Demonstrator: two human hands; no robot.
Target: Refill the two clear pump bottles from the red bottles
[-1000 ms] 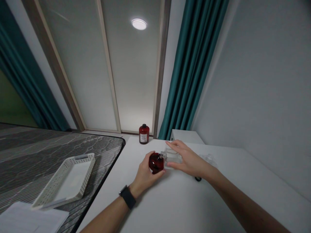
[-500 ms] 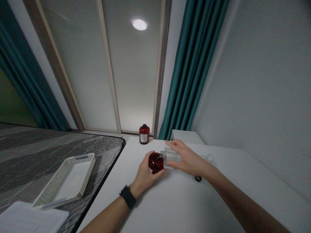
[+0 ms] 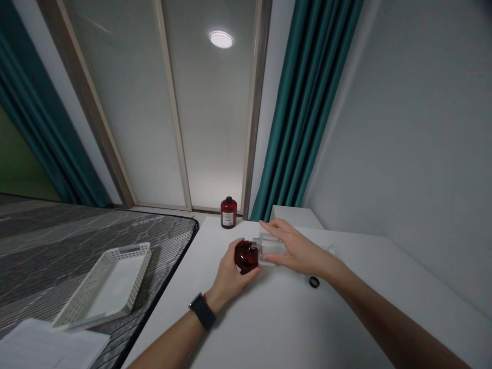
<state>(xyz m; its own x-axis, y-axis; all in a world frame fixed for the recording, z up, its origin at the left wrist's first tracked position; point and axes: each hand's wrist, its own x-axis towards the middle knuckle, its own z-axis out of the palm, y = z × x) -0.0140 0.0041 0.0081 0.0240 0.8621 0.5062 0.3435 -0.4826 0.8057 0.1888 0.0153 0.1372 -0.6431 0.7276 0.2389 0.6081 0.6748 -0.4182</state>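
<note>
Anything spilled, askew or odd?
No visible spill on the white table. Odd: a small black ring lies loose, fitted to nothing, and the clear bottle in the right hand is sideways, neck towards the red bottle in the left hand.

A watch (image 3: 202, 311) with a broad, plain dark band (image 3: 205, 316) wraps the left wrist, its case (image 3: 195, 301) showing a paler, shiny edge. Both forearms (image 3: 175, 338), below the watch and right of it, are bare.
</note>
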